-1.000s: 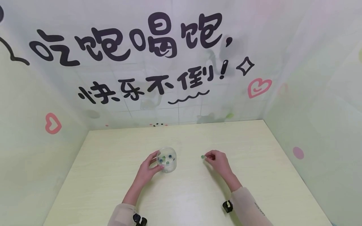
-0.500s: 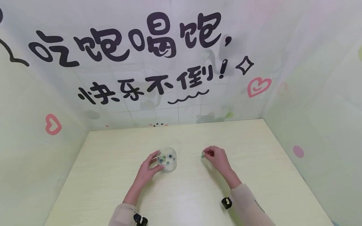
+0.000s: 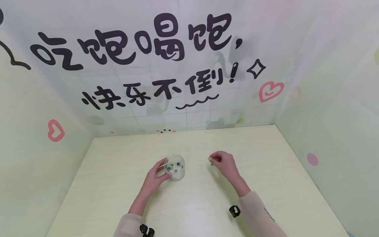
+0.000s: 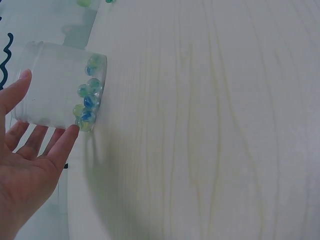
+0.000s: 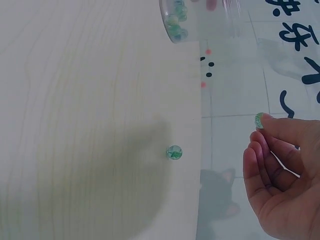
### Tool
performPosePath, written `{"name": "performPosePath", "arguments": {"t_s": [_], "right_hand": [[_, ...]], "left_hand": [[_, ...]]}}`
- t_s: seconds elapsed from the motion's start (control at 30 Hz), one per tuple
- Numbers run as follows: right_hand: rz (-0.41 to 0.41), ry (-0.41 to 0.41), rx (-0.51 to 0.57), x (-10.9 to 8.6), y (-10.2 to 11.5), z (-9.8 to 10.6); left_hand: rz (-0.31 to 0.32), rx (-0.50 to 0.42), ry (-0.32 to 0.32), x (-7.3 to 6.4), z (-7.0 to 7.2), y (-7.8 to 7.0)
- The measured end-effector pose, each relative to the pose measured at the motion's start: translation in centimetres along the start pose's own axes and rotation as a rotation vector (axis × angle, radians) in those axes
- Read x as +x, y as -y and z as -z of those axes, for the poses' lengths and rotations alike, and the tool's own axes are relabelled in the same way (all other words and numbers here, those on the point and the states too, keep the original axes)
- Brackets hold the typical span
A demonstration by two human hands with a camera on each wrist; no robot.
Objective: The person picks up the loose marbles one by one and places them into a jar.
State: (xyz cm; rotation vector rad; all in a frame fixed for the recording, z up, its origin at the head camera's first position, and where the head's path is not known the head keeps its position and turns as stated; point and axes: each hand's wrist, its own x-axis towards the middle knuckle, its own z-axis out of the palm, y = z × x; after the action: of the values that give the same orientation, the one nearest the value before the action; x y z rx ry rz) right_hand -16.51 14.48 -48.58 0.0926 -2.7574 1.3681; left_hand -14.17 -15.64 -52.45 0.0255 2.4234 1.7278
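A clear round container (image 3: 179, 176) stands on the table with several green and blue marbles (image 4: 90, 101) at its bottom. My left hand (image 3: 154, 177) holds it from the left, with the thumb on the near side and the other fingers spread round it. To the right, my right hand (image 3: 226, 165) pinches a green marble (image 5: 259, 120) between thumb and fingertips, above the tabletop. Another green marble (image 5: 174, 152) lies on the table below that hand, apart from the fingers, and shows in the head view too.
The pale wood-grain table (image 3: 189, 204) is bounded by a printed curtain (image 3: 189, 118) at the back and by light side walls. Each sleeve has a black device at the wrist, the left one (image 3: 147, 231) and the right one (image 3: 235, 211).
My right hand has risen from the table and shifted slightly left with a marble pinched in it. One marble stays behind on the table. The left hand and container have not moved.
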Motion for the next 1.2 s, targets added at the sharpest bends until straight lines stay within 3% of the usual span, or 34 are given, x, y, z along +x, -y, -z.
{"name": "performPosePath", "arguments": {"t_s": [0.83,1.07,1.2], "right_hand": [[0.066,0.027,0.056,0.3,2.5,-1.7],[0.088,0.036,0.054,0.4,3.1,-2.3],[0.094,0.048,0.056,0.4,3.7,-2.7]], "left_hand": [[-0.002,-0.007,0.003,-0.1,0.0,0.0],[-0.018,-0.015,0.015,-0.4,0.1,-0.7],[-0.019,-0.012,0.005,-0.2,0.1,-0.2]]}}
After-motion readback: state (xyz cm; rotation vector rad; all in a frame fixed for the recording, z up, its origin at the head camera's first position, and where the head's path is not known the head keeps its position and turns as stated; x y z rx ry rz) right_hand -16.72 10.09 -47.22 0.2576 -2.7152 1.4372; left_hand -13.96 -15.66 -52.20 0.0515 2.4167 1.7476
